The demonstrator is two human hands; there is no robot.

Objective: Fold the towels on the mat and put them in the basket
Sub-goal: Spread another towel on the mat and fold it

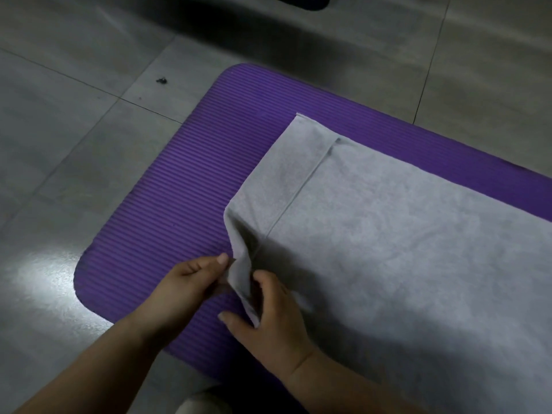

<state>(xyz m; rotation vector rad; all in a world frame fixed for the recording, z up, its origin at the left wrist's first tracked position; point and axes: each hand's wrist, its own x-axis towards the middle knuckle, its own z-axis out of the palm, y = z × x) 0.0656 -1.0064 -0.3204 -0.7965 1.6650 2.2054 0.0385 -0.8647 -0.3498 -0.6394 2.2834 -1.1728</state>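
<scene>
A grey towel (403,234) lies spread over a purple ribbed mat (179,204), running off the right edge of the view. Its near left corner is lifted and bunched into a ridge. My left hand (191,279) pinches that raised corner from the left between thumb and fingers. My right hand (271,318) grips the same corner from the right, thumb on the mat side and fingers under the cloth. No basket is in view.
The mat lies on a grey tiled floor (74,144) with a bright glare patch at the lower left. A small dark speck (161,81) lies on the tiles beyond the mat. A dark object (301,1) sits at the top edge.
</scene>
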